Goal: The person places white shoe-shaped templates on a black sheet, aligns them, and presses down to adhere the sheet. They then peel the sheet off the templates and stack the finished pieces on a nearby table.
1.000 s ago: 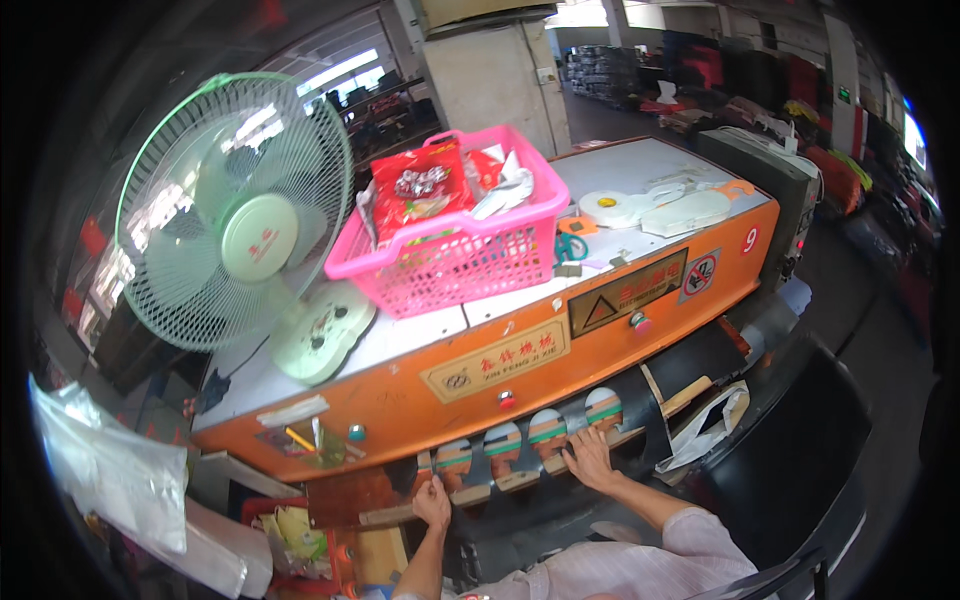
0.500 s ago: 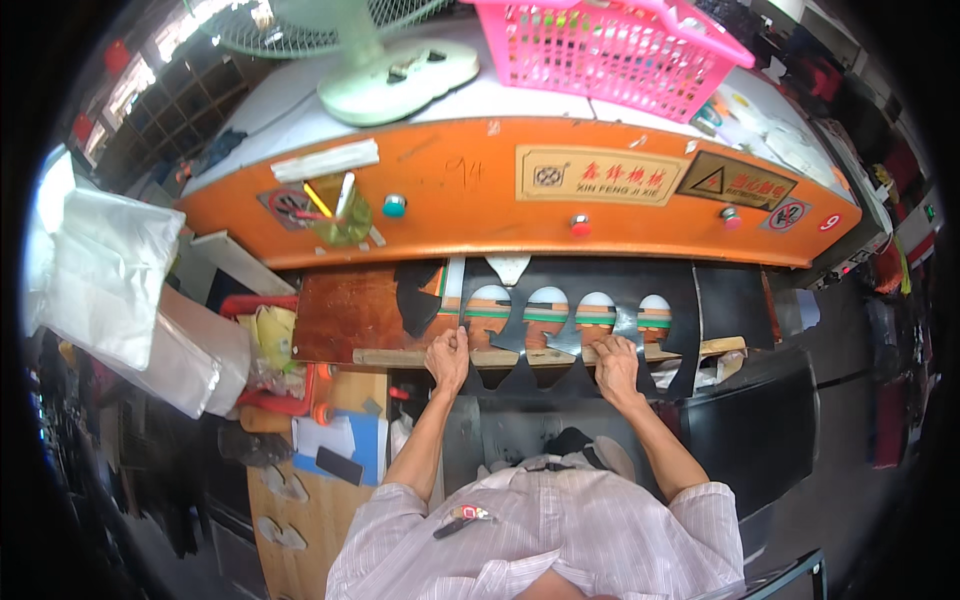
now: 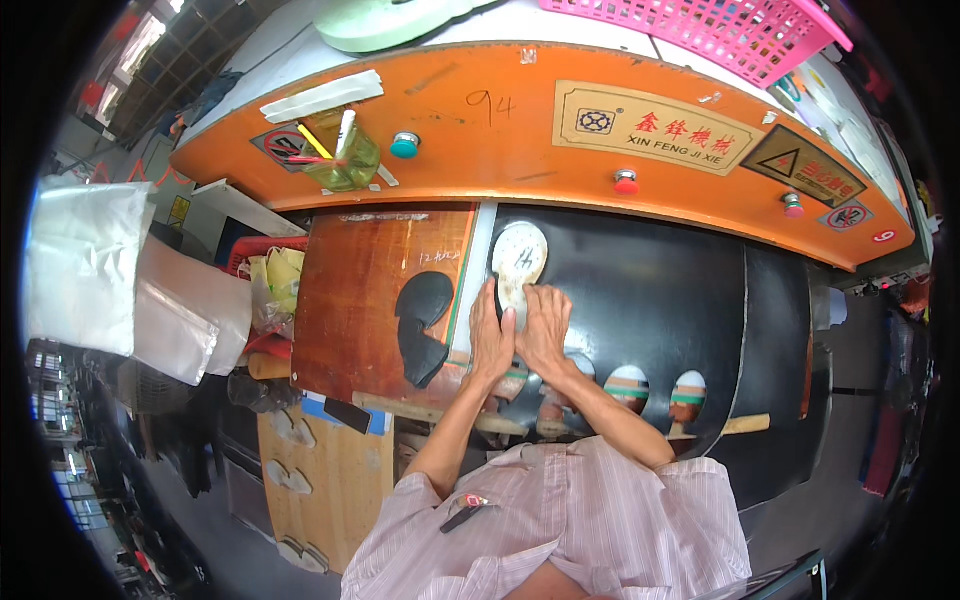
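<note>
A pale, sole-shaped cutting die with dark marks on its face lies on a black sheet, close to the sheet's left edge. Along the die's lower left side my left hand grips it, thumb and fingers against its edge. My right hand holds the die's lower right part with bent fingers, right beside the left hand. Both hands cover its lower end. Several sole-shaped holes run along the sheet's near side, one of them the hole. A black sole-shaped piece rests on the brown board at left.
An orange machine beam with coloured buttons spans the far side. A pen holder is fixed to it. On top stand a pink basket and a green fan base. Clear plastic bags hang at left.
The black sheet has moved farther in, under the beam. My hands have left its near edge, come together and taken hold of the die. The view has shifted closer.
</note>
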The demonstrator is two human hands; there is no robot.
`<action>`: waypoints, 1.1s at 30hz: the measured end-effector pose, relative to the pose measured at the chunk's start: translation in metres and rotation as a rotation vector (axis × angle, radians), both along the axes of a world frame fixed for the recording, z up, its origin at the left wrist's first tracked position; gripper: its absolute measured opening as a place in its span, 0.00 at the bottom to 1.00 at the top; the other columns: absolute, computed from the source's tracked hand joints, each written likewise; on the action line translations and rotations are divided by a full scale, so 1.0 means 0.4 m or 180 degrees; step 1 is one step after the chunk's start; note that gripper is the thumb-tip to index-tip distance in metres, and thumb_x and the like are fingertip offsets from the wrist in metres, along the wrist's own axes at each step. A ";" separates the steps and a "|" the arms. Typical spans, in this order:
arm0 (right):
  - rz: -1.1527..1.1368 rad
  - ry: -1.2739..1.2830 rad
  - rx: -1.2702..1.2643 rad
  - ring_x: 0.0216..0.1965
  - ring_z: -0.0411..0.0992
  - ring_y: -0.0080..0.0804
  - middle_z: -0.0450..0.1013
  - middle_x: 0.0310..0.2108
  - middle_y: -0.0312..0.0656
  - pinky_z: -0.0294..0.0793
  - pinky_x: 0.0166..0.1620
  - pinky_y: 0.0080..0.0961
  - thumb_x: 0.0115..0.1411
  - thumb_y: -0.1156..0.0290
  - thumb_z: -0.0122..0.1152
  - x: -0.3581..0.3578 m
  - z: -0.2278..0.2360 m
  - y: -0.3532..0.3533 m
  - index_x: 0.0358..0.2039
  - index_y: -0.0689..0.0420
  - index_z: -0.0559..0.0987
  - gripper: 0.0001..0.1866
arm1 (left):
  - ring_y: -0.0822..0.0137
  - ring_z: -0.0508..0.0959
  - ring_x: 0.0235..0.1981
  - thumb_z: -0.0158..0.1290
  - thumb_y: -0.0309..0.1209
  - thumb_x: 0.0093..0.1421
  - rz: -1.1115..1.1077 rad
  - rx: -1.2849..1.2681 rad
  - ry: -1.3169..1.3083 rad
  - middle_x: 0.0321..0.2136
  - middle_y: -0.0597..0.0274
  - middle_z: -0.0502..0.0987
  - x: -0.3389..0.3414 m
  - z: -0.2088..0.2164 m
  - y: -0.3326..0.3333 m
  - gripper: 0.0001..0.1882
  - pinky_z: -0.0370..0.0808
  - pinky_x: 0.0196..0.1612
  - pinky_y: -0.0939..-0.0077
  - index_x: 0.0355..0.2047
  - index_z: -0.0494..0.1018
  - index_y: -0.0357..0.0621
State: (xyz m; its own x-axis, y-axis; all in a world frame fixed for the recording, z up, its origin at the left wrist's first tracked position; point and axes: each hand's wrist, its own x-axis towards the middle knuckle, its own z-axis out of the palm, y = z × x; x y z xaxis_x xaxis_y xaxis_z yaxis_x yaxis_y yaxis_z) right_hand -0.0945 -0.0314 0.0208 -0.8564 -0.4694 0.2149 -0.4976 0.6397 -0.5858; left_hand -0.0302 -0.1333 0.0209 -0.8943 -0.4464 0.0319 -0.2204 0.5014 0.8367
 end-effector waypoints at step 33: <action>-0.0141 0.0598 -0.0667 0.50 0.72 0.45 0.77 0.43 0.45 0.71 0.54 0.42 0.53 0.63 0.73 -0.267 0.096 0.308 0.41 0.58 0.84 0.17 | 0.55 0.79 0.27 0.63 0.32 0.60 0.0688 -0.0933 0.0516 0.28 0.57 0.78 0.145 -0.108 0.161 0.10 0.75 0.33 0.60 0.39 0.79 0.41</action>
State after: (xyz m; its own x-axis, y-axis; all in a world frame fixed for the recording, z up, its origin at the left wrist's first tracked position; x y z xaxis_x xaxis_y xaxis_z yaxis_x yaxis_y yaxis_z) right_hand -0.2012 0.0917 0.0591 -0.8111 -0.3610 0.4602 -0.5842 0.5378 -0.6078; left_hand 0.0279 -0.0689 -0.0222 -0.7536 -0.5748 0.3190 -0.2239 0.6807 0.6975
